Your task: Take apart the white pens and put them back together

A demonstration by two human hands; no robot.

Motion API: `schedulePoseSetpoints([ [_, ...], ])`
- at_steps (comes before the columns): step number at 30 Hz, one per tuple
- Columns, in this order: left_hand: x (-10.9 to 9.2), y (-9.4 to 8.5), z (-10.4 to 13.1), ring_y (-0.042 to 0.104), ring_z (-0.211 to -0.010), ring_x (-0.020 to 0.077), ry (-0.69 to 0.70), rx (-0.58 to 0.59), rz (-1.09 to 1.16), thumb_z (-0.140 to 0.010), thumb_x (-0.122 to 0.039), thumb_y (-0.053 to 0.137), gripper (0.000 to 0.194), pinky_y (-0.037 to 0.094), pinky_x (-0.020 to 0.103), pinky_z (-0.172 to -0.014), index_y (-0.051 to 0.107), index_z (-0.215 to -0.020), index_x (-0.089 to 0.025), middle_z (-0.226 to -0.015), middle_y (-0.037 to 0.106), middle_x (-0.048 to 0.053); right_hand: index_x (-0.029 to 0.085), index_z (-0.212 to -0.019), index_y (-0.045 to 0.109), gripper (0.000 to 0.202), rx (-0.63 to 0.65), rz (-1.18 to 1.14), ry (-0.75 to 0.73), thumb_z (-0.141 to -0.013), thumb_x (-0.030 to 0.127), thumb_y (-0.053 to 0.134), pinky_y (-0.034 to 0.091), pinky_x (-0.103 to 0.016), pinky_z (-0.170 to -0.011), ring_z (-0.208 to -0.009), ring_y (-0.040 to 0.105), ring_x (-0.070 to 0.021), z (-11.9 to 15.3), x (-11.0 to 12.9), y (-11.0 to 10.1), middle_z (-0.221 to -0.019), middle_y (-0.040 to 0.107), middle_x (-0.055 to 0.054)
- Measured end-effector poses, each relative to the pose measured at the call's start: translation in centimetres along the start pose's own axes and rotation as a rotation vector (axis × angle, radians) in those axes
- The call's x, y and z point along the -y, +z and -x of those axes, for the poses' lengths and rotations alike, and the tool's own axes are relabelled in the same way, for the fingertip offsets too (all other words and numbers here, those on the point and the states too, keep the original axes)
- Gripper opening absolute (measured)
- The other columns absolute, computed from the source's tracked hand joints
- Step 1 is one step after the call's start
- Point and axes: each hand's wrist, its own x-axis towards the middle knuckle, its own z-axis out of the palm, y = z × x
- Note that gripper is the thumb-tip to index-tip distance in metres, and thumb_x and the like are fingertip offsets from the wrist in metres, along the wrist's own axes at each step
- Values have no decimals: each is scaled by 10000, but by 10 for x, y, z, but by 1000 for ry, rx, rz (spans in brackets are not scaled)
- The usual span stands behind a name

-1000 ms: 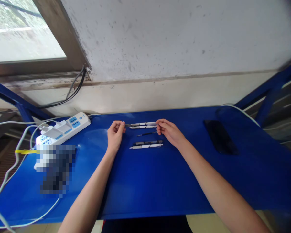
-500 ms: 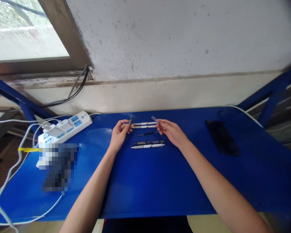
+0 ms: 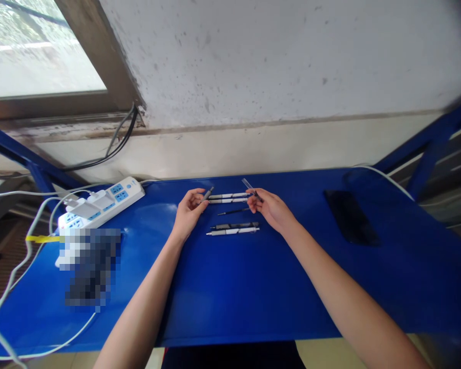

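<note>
My left hand [image 3: 190,211] pinches a short grey pen part [image 3: 208,194], which tilts up to the right. In my right hand [image 3: 271,206] is a clear pen barrel [image 3: 247,183], its see-through end pointing up and left past the fingertips. Between the hands, two white-and-grey pens [image 3: 227,198] lie side by side on the blue table. A thin dark refill [image 3: 233,211] lies just in front of them, its right end by my right fingers. Closer to me rest a black-and-grey pen [image 3: 236,225] and a white pen [image 3: 233,231], parallel to each other.
On the blue table [image 3: 230,292], a white power strip [image 3: 117,197] with plugs and cables stands at the left, beside a blurred-out dark object [image 3: 92,266]. A black phone-like slab [image 3: 349,218] lies at the right. The wall [image 3: 253,148] rises behind the table.
The grey part in my left hand has tipped from nearly upright to a rightward slant. The clear barrel in my right hand has turned to a steeper angle. The pens on the table stay put.
</note>
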Motion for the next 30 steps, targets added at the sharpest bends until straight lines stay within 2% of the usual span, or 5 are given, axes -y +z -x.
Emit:
schedulePoseSetpoints([
  [9, -2, -2, 0, 524, -654, 108, -42, 56, -48, -879, -417, 579, 320, 418, 230, -585, 677, -1039, -159, -787, 627, 28, 217, -936, 710, 217, 20, 27, -6, -750, 325, 739, 438, -277, -556, -696, 578, -156, 0, 0, -1, -810, 659, -40],
  [15, -3, -1, 1, 536, -650, 107, -47, 39, -42, -851, -417, 617, 308, 422, 229, -592, 663, -1014, -160, -771, 633, 21, 203, -912, 700, 225, -26, 42, -22, -784, 389, 685, 431, -276, -536, -653, 576, -154, 0, 0, -1, -758, 652, -40],
  [21, -1, -1, 2, 541, -643, 111, -63, 21, -62, -777, -374, 704, 284, 420, 222, -583, 630, -972, -181, -727, 606, -8, 191, -874, 688, 255, -226, 444, -202, -808, 433, 640, 428, -274, -578, -686, 606, -169, 0, -1, -2, -737, 680, -44],
  [27, -3, -2, 2, 537, -650, 118, -41, 59, -105, -867, -445, 584, 293, 418, 237, -602, 662, -923, -168, -759, 631, 21, 189, -871, 676, 237, -336, 660, -288, -824, 410, 604, 460, -326, -707, -778, 656, -219, -2, -3, -10, -790, 716, -62],
  [30, -3, -2, 2, 521, -644, 117, -27, 80, -121, -907, -456, 524, 330, 404, 239, -599, 678, -917, -165, -746, 620, 23, 185, -799, 679, 216, -436, 885, -392, -833, 362, 561, 455, -353, -734, -755, 633, -229, -2, -4, -14, -782, 693, -73],
])
